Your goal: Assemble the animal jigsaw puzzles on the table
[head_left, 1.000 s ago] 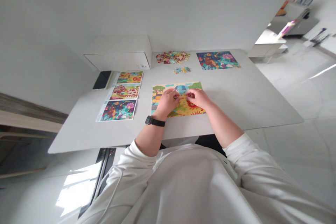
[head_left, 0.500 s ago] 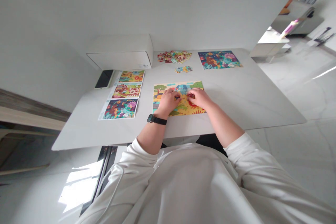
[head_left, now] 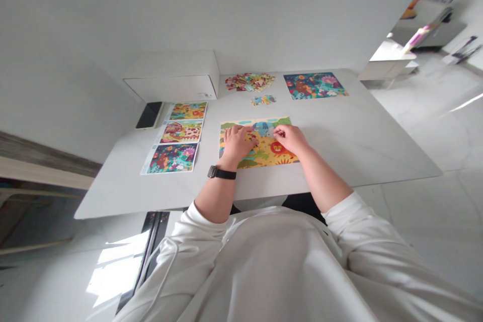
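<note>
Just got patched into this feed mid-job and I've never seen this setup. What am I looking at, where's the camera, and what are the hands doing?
No machine here: a person works with two bare hands. The one camera sits on their head, looking forward and down, so their white top fills the bottom. On the white table lies a yellow animal puzzle. The left hand, black watch on its wrist, rests flat on it; the right hand has its fingers pinched at the puzzle's upper part, perhaps on a piece, too small to tell. Farther off lie a pile of loose pieces, a blue puzzle, a sheet of three pictures, a phone and a white box.
</note>
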